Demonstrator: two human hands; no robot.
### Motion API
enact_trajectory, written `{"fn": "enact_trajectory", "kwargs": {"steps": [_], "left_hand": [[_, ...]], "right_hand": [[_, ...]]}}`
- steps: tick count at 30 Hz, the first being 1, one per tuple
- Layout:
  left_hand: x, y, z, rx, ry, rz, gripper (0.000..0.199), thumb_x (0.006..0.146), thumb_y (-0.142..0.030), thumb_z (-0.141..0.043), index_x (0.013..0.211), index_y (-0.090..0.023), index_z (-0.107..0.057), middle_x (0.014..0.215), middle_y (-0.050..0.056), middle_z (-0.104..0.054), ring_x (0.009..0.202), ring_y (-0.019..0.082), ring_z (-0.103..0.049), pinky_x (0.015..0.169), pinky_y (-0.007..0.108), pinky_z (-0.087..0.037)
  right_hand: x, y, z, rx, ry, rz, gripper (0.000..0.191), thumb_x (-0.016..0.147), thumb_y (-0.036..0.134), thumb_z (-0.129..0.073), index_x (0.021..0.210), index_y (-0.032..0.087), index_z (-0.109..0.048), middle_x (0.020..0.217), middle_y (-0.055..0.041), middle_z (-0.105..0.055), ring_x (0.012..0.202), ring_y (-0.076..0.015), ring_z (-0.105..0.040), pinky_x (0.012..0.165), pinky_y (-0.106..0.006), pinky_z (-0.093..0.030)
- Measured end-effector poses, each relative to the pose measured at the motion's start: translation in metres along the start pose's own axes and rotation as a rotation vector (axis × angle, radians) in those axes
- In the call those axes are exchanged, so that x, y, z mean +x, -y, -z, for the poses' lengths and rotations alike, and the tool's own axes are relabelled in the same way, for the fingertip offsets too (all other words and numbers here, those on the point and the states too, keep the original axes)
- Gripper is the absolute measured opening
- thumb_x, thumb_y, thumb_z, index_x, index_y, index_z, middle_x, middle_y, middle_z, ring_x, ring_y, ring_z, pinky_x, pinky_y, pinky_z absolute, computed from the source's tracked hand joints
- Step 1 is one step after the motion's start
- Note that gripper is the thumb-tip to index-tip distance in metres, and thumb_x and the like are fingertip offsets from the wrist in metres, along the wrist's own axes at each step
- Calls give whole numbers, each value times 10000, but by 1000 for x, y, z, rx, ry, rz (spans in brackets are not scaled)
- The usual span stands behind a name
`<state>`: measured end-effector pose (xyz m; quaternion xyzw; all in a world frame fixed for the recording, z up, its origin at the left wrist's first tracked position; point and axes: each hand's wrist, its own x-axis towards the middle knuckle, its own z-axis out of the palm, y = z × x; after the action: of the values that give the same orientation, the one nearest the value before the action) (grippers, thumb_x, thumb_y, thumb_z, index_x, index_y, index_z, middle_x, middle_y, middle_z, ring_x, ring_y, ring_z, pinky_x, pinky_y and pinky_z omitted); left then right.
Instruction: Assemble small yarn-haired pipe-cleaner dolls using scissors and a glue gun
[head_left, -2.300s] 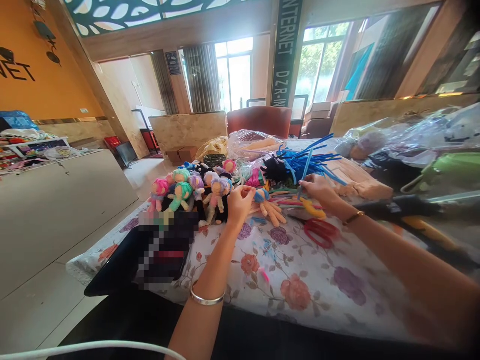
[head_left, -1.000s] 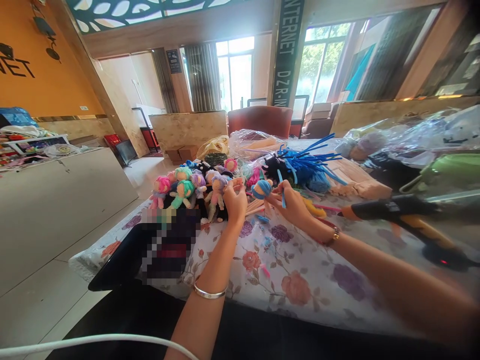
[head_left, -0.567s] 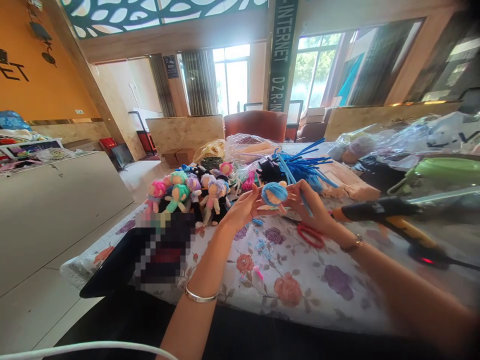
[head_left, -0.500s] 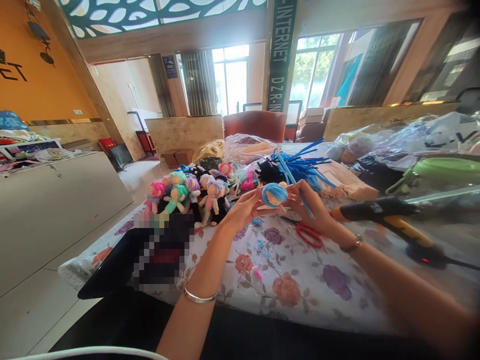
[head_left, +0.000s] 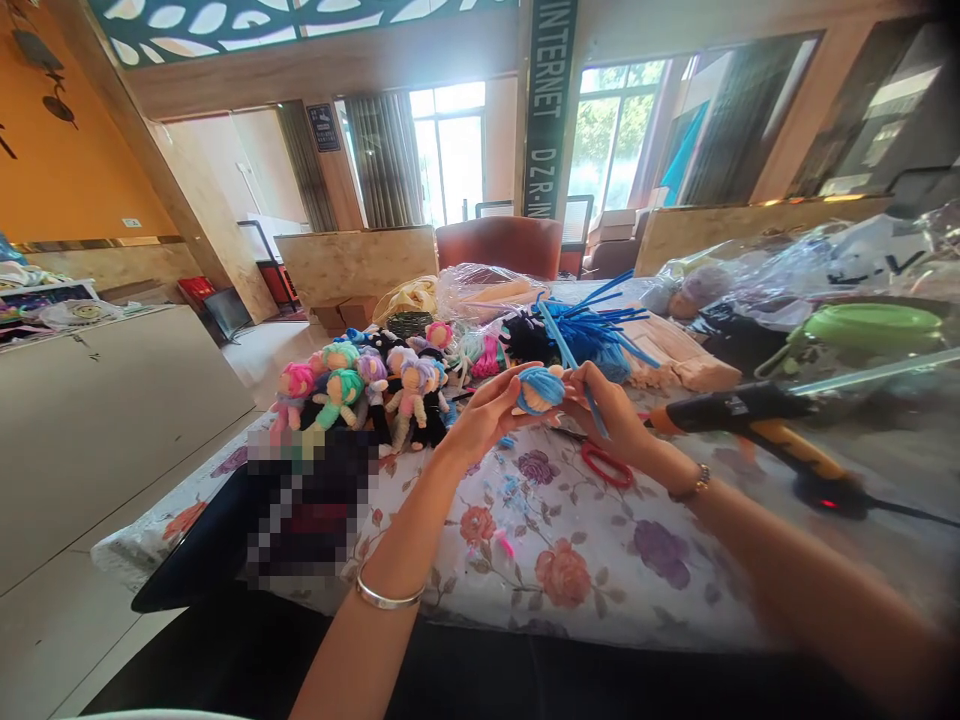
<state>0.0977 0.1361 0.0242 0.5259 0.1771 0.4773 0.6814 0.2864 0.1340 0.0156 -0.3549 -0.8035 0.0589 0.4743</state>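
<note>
The left hand [head_left: 487,412] extends forward with its wrist bent inward, thumb and fingers closed around a blue-haired doll head [head_left: 540,392], which sits between the two hands' fingertips. The right hand [head_left: 616,412] slants in, fingers curled, pinching a blue strip [head_left: 597,410]; whether they also touch the doll head is unclear. Red-handled scissors [head_left: 607,483] lie just nearer than the right fingers.

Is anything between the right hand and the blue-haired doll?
Nothing visible: the left hand holds the doll close to the right hand. The blue strip there hangs over the right hand, not the doll. Whether fingertips touch it is unclear.
</note>
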Motion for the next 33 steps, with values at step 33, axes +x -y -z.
{"fn": "enact_trajectory", "kwargs": {"steps": [33], "left_hand": [[5,5,5,-58,-124,34,278,663,-201,-729,932,-135,-709,966,98,-712,905,265,-669,888,522,-500]], "right_hand": [[3,-3,-2,-26,112,53,222,863,344,-448,765,233,-283,837,-54,-593,683,-145,-528,617,-245,-401]]}}
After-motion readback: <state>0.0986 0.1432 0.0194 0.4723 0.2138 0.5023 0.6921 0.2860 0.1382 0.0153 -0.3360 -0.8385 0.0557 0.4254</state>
